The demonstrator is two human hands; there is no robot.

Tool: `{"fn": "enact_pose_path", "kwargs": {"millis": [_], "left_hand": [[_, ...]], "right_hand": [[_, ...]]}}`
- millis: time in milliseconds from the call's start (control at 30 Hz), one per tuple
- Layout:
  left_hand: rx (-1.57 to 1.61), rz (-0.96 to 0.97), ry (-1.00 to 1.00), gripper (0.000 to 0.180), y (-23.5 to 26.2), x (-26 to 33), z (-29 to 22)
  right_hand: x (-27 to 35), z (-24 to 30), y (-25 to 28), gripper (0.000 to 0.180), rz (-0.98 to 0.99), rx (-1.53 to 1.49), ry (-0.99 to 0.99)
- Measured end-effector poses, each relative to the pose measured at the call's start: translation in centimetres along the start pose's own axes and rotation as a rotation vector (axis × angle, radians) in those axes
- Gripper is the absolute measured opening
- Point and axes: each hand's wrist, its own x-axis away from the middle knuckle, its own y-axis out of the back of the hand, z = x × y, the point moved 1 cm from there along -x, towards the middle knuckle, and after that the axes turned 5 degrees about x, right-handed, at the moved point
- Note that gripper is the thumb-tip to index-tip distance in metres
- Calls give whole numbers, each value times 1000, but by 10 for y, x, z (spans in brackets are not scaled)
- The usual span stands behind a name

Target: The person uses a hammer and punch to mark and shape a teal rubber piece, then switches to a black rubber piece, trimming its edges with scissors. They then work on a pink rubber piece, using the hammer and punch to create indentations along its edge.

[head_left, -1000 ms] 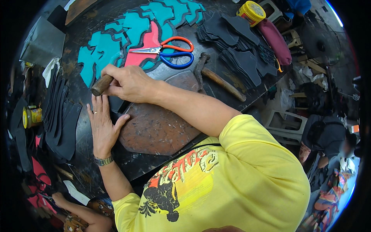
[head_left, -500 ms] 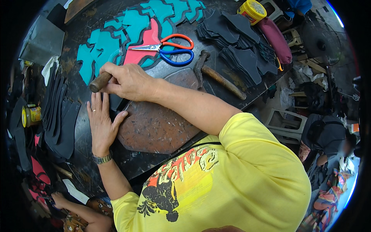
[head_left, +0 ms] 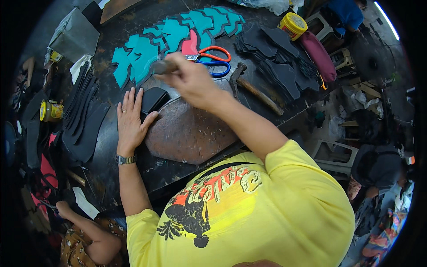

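My left hand (head_left: 130, 118) lies flat on the black worktable (head_left: 116, 138), fingers stretched and thumb apart. Beside its fingertips is a small black stack of pieces (head_left: 155, 99), at the upper left edge of a worn brown board (head_left: 191, 133). My right hand (head_left: 191, 80), blurred by motion, grips a tool with a round wooden handle (head_left: 164, 67); its working end is hidden. Just beyond it lie scissors (head_left: 216, 54) with one red and one blue handle, partly covered by the hand. A hammer (head_left: 255, 93) with a wooden handle rests to the right.
Teal cut pieces (head_left: 175, 33) and a pink one (head_left: 190, 43) lie at the back. Dark cut pieces (head_left: 280, 75) pile up at right, more (head_left: 86, 133) at left. A yellow tub (head_left: 292, 24) stands at back right. A co-worker's arm (head_left: 91, 229) shows lower left.
My right hand has moved right with its wooden-handled tool, away from my left fingertips, uncovering the small black stack. My left hand still lies flat. The whole view has shifted slightly.
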Motion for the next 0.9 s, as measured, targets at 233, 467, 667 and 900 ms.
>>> {"fn": "enact_pose_path", "kwargs": {"millis": [233,467,667,900], "left_hand": [[13,-4,17,81,-1,-1,2],[58,1,40,86,3,-2,-3],[368,-145,116,78,13,-7,-1],[324,-322,431,53,36,-79,41]], "right_hand": [[62,-29,134,44,-87,260,-615],[78,-59,156,51,-30,514,-703],[75,-38,138,58,-60,544,-478],[45,-16,63,38,188,225,-3]]}}
